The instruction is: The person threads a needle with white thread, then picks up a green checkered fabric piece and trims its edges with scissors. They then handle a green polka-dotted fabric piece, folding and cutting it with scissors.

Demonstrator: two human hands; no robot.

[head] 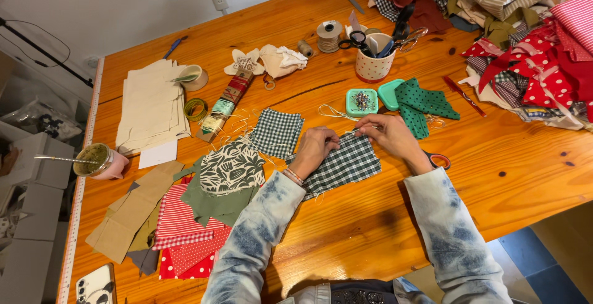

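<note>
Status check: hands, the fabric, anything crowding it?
Left hand and right hand both pinching top edge of green checked fabric, flat on table. Pin box just beyond; nothing blocking.

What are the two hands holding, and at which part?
Both the left hand and right hand pinch the checked cloth along its top edge.

We have a dark green and white checked fabric piece (343, 165) lying flat on the orange wooden worktop (383, 230), roughly square, turned a little askew, with frayed threads along its edges. Our left hand (314, 149) rests on its upper left part and our right hand (390, 136) pinches its upper right edge, where a thin pin (357, 131) seems to sit between the fingertips; the lower half of the cloth lies bare between our two sleeves
</note>
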